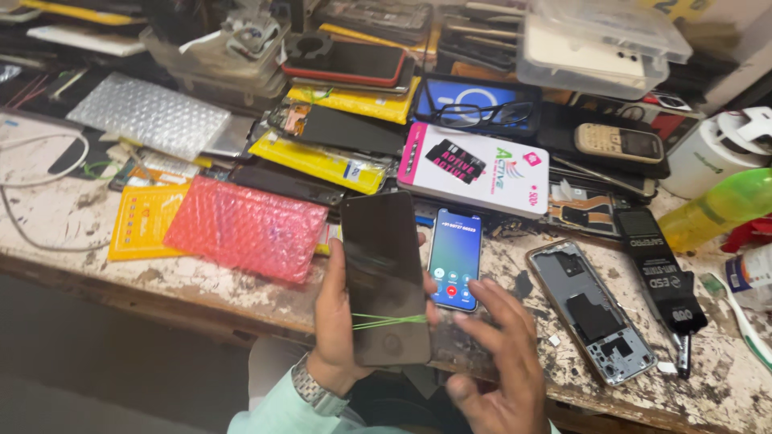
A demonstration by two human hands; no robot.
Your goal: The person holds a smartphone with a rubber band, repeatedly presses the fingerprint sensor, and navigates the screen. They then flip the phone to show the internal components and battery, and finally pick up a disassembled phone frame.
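My left hand (pixel 334 321) grips a black smartphone (pixel 384 273) upright, its dark screen facing me with a thin green line across the lower part. My right hand (pixel 498 354) hovers just to the right of it, fingers spread and holding nothing, slightly blurred. A second smartphone (pixel 455 259) lies on the worn workbench (pixel 72 213) right behind my hands, its screen lit blue. To the right lies an opened phone body (pixel 591 312) with its inner parts exposed.
A red bubble-wrap pouch (pixel 245 227) and a yellow packet (pixel 141 221) lie at left. A white and pink box (pixel 476 169), spectacles (pixel 481 114), a keypad phone (pixel 619 143), black tool (pixel 661 269), green bottle (pixel 720 207) and stacked phone parts crowd the back.
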